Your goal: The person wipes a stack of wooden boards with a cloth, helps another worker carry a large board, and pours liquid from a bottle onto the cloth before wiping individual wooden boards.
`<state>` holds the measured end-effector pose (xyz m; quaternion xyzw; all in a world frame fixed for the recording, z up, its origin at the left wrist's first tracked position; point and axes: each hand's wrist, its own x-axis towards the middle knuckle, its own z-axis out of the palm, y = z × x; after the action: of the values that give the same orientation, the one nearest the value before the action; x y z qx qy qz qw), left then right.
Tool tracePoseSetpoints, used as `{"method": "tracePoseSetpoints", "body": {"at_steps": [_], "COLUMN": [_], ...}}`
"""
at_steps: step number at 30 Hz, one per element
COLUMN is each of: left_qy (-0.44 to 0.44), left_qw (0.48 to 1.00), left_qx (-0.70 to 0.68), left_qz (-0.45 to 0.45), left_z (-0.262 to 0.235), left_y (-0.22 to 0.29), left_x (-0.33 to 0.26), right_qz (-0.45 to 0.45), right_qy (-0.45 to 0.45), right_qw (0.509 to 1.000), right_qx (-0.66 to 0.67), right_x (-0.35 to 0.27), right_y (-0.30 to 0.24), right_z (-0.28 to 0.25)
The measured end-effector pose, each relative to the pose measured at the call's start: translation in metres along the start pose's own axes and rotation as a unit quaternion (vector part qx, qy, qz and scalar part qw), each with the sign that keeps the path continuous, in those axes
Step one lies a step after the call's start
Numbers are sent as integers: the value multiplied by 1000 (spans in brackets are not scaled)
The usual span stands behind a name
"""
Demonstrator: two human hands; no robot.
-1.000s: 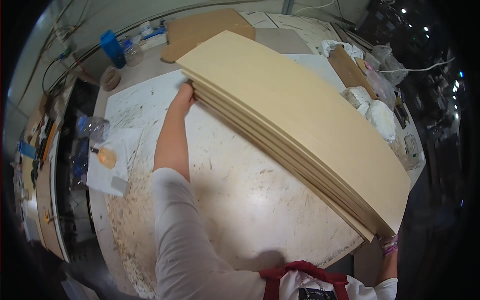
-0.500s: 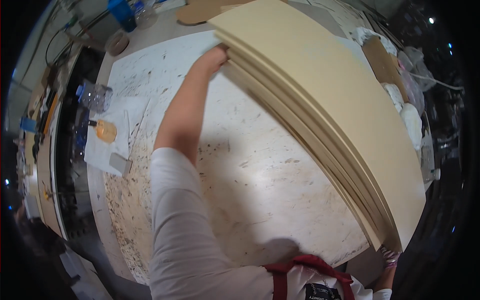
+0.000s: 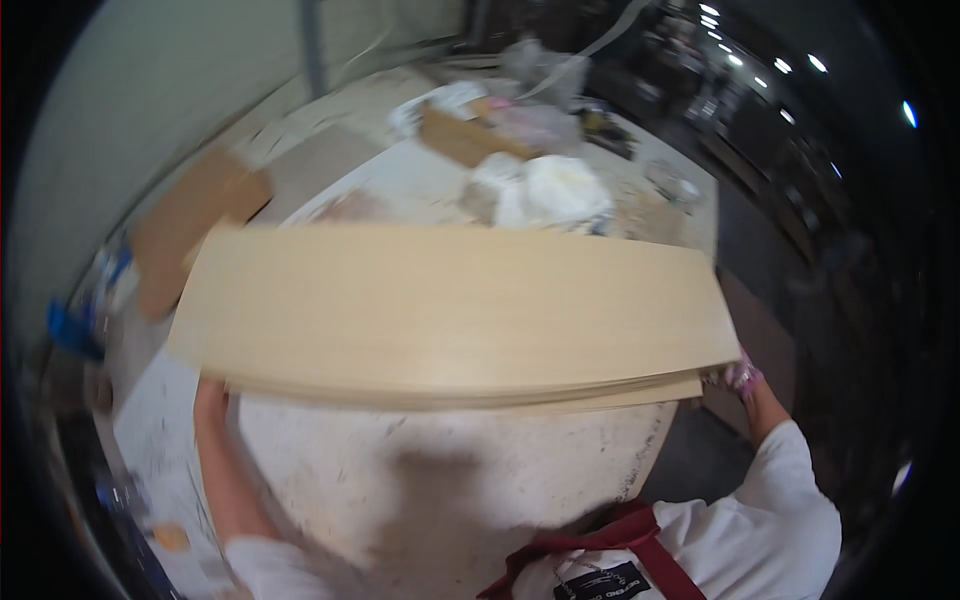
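Observation:
A stack of long, pale yellow-beige boards [image 3: 450,310] spans the view from left to right in front of me, its layered near edge slightly uneven. My left hand [image 3: 212,384] grips the stack near its left end, the fingers hidden beneath the boards. At the right end my right hand [image 3: 742,374], with something pinkish and shiny over it, is closed on the near corner, and its fingers are partly hidden. The stack lies across the stained white worktable [image 3: 400,470], and whether it touches the top cannot be told.
Beyond the stack lie white cloth-like bundles [image 3: 565,188], a strip of brown cardboard [image 3: 465,138] and clear plastic bags [image 3: 545,70]. A brown board [image 3: 195,225] is at the far left, near a blue container [image 3: 72,330]. An orange item [image 3: 170,537] sits low at left.
The stack has swung from a steep diagonal on the right to lying nearly level across my front. Both hands still hold its ends, and my view has turned to the right.

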<state>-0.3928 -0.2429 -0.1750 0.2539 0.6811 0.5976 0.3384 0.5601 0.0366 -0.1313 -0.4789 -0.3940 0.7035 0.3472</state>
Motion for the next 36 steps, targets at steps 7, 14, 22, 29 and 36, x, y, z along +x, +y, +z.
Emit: {"method": "tracePoseSetpoints", "body": {"at_steps": [7, 14, 22, 29, 36], "left_qy": [102, 297, 446, 487, 479], "left_qw": [983, 914, 824, 784, 784], "left_qx": [33, -93, -257, -333, -364], "left_qz": [-150, -261, -237, -195, -156], "left_z": [-10, 28, 47, 77, 51], "left_y": [21, -15, -62, -77, -50], "left_x": [-190, -398, -600, -677, -703], "right_qz": [52, -4, 79, 107, 148], "right_qy": [46, -119, -84, -203, -190], "right_qw": [996, 990, 981, 970, 967], "right_qx": [-51, -73, -155, -78, -88], "right_x": [32, 32, 120, 184, 198], "right_y": [9, -42, -38, -41, -56], "right_z": [9, 77, 14, 41, 30]}}
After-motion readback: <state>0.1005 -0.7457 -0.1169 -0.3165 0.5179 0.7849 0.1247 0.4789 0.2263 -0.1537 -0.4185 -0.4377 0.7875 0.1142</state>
